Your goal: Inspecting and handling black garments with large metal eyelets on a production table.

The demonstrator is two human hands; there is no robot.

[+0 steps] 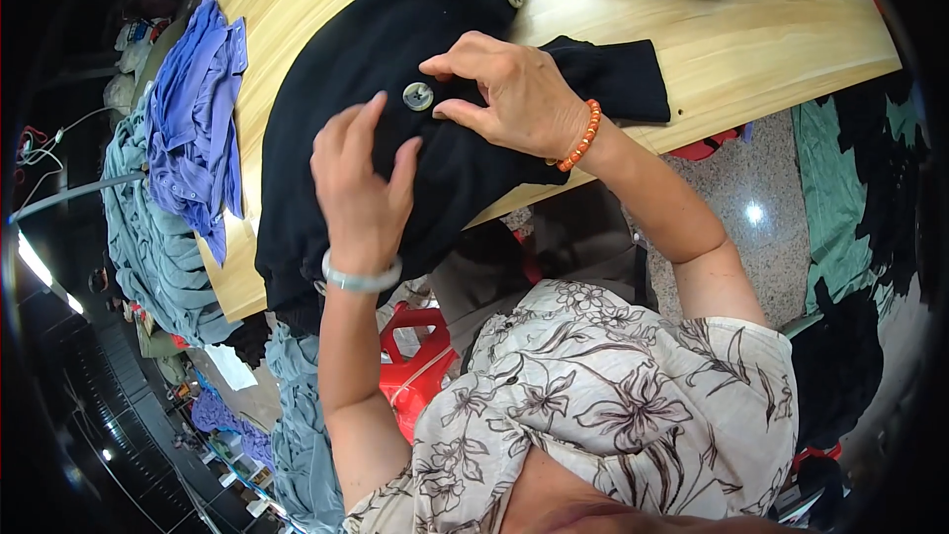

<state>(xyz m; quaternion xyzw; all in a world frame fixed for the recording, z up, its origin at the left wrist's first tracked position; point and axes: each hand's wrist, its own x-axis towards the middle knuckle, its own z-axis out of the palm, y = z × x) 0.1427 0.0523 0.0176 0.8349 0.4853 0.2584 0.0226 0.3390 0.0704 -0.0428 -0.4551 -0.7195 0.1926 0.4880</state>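
A big, pale wooden worktop is below the left grip and the right grip. A large, soft black garment lies on it, right under both grips. A heap of purple-blue cloth sits to the left of the left grip. A red plastic stool is nearer the body than the left grip. The left grip is a bit blurry, with its thumb well apart from its fingers. The right grip makes a C shape, thumb and pointing finger spread. A smooth, pale bangle circles the left wrist, and an orange bead bracelet circles the right. Between the grips, just beside the right thumb tip, a round, shiny grey-brown button lies on the black garment.
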